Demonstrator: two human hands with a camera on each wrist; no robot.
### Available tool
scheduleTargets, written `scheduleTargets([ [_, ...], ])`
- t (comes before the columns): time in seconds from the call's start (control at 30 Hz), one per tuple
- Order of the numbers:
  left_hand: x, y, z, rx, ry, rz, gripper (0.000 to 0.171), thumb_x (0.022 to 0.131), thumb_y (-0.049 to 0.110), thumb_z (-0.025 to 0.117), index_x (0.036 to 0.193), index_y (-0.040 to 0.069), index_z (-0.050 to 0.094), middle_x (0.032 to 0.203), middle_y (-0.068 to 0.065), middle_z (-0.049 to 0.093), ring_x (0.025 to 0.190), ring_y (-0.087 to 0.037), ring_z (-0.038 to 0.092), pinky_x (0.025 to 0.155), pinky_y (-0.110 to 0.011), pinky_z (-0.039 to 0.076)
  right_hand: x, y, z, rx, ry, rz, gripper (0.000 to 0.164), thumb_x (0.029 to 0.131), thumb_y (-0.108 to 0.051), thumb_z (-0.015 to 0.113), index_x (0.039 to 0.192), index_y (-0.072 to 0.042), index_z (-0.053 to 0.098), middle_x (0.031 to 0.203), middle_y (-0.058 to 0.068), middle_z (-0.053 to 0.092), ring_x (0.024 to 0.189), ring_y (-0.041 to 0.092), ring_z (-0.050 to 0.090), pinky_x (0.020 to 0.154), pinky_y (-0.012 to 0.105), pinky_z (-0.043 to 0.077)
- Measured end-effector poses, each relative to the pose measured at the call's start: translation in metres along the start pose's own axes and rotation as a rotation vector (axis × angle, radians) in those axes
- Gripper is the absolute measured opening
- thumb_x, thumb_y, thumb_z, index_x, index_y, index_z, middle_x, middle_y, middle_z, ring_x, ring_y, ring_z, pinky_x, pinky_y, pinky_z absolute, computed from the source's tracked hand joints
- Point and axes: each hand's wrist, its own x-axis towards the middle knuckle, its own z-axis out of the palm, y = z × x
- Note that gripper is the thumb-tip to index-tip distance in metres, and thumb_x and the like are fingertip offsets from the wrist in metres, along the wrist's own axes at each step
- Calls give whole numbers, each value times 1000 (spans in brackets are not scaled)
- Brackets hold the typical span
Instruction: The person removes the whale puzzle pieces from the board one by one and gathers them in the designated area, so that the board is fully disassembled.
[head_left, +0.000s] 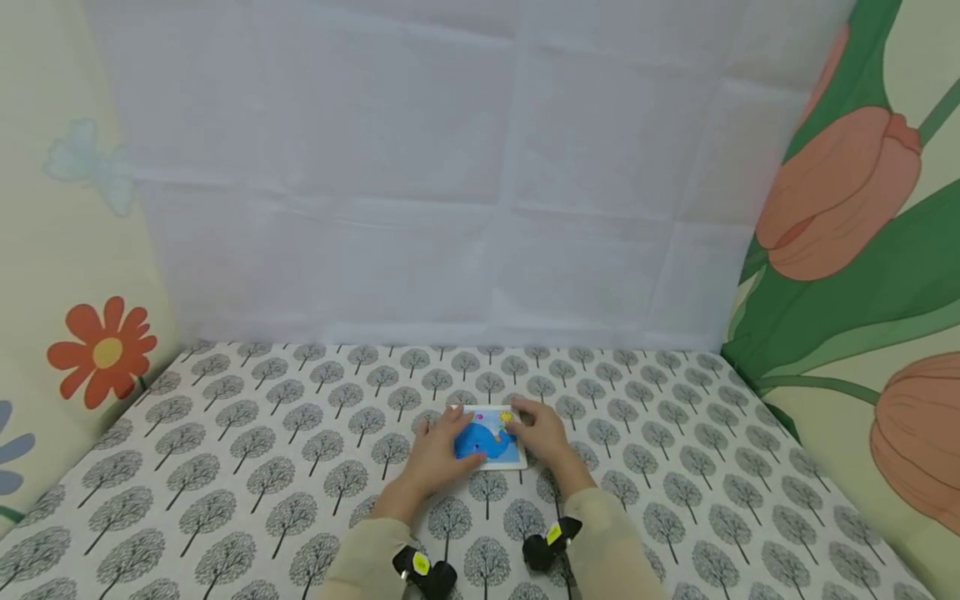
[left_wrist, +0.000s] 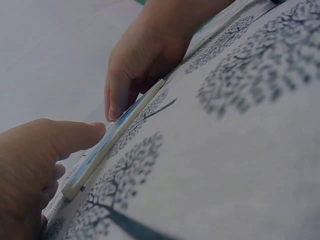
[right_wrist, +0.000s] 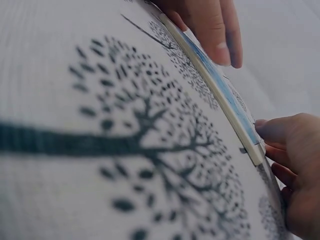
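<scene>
A flat picture board (head_left: pixel 484 443) with a pale, light-edged frame and a large blue shape, with a yellow sun-like figure at its upper right, lies on the tree-print cloth. My left hand (head_left: pixel 438 451) grips its left end, the thumb laid over the picture and the fingers bent along the side, as the left wrist view shows. At the opposite end my right hand (head_left: pixel 543 429) holds the right side, thumb on top near the sun. In the right wrist view the right hand (right_wrist: pixel 297 167) has its fingers curled at the board's corner. Those fingers partly hide its edge.
The tree-print cloth (head_left: pixel 277 442) covers the whole table. A white sheet (head_left: pixel 450 183) hangs behind its back edge. Flower-patterned drapes (head_left: pixel 832 208) flank both sides. Black wrist devices (head_left: pixel 551 543) with yellow marks sit at the cuffs.
</scene>
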Motion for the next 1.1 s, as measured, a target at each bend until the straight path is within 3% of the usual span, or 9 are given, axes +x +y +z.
scheduleTargets([
  [0.27, -4, 1, 0, 53, -71, 7, 70, 73, 45, 62, 129, 7, 42, 135, -11, 31, 125, -28, 21, 100, -51, 5, -1, 3, 1, -47, 30, -81, 32, 78, -14, 63, 106, -1, 59, 119, 10, 51, 113, 28, 41, 95, 41, 30],
  [0.8, -5, 1, 3, 112, -52, 35, 69, 73, 49, 60, 126, 7, 46, 134, -12, 33, 124, -27, 23, 98, -53, 8, 4, 3, 1, 0, 22, -46, 23, 75, -10, 66, 96, -3, 63, 117, 11, 52, 112, 29, 42, 96, 42, 28],
  [1.1, -4, 6, 3, 65, -103, 144, 58, 78, 36, 59, 125, 4, 46, 133, -12, 34, 124, -32, 22, 97, -54, 12, 4, 3, 0, 5, 4, -76, 22, 75, -8, 66, 96, -1, 62, 117, 13, 52, 112, 30, 42, 94, 42, 30],
])
